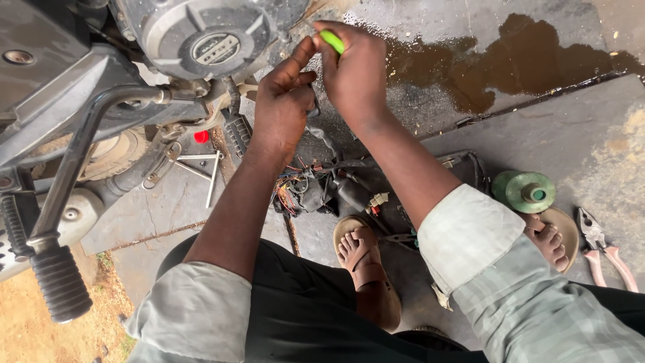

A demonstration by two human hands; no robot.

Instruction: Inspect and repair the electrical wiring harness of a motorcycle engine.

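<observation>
The right hand [356, 74] pinches a green tool [332, 41] beside the engine cover [205, 33]; the left hand [282, 101] grips a dark cable [324, 138] just below.

Grey cast-metal engine cover [205, 33]: matt, dusty, w/ ribbed face. Bent steel kick lever [87, 134]: dull, worn; its black rubber foot grip [59, 282] is knurled. Bright green plastic tool handle [332, 42]: smooth, glossy. Grey concrete floor [571, 134]: rough, w/ a wet brown stain. Green round plastic spool [527, 191]: smooth. Pink-handled metal pliers [601, 249]: rubbery grips, dull jaws.
</observation>
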